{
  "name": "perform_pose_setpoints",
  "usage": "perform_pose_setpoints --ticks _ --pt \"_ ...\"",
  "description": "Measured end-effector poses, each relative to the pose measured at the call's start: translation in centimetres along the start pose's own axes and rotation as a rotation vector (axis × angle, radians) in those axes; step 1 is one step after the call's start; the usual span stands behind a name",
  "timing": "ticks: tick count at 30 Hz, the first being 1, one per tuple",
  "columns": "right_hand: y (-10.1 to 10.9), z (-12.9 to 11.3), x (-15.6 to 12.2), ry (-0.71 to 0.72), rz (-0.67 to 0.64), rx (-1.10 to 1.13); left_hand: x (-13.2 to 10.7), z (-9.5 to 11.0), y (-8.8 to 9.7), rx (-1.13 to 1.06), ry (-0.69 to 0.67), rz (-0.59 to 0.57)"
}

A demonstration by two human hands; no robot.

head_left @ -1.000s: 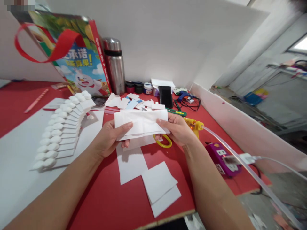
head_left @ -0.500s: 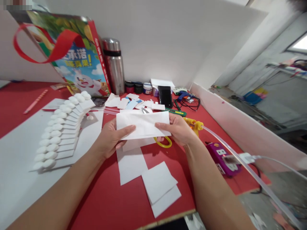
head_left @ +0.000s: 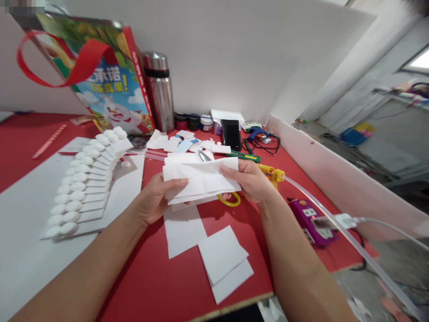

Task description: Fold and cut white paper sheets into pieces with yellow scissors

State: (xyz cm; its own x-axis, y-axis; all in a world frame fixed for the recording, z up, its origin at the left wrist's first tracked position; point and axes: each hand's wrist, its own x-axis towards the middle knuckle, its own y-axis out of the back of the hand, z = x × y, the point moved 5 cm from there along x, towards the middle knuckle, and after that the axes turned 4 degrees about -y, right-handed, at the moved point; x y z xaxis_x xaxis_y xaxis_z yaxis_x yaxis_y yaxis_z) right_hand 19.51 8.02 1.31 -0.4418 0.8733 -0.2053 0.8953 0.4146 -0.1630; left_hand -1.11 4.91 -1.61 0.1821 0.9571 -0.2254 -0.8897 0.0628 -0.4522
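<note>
A stack of white paper sheets (head_left: pixel 201 179) sits at frame centre, pinched by the left hand (head_left: pixel 157 197) and right hand (head_left: pixel 250 181) at opposite ends above the red bench (head_left: pixel 140 277). Yellow-handled scissors (head_left: pixel 229 200) lie just beneath, loose white squares (head_left: pixel 223 255) lower down.

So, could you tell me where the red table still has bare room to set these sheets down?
Bare red shows at the near edge left of the white squares, between them and the big white board, and at the far left around the pencil. The back by the flask and the right by the purple device are crowded.
</note>
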Motion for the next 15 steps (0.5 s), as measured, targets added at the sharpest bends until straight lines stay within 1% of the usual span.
perform_pose_setpoints --ticks 3,7,9,12,15 --pt "-0.02 0.06 -0.02 0.001 0.002 -0.031 -0.01 -0.16 0.03 0.009 0.000 0.019" --pt "-0.08 0.27 0.02 -0.009 -0.006 -0.049 0.02 -0.25 -0.20 0.047 -0.040 -0.035" --pt "-0.05 0.29 0.08 -0.018 0.006 -0.024 0.03 -0.33 -0.16 0.074 -0.026 -0.038" --pt "0.14 0.02 0.11 -0.014 0.065 0.039 0.00 -0.37 0.03 0.120 0.004 -0.018" --pt "0.16 -0.26 0.06 -0.014 0.091 0.025 -0.10 -0.40 0.25 0.157 0.028 0.010"
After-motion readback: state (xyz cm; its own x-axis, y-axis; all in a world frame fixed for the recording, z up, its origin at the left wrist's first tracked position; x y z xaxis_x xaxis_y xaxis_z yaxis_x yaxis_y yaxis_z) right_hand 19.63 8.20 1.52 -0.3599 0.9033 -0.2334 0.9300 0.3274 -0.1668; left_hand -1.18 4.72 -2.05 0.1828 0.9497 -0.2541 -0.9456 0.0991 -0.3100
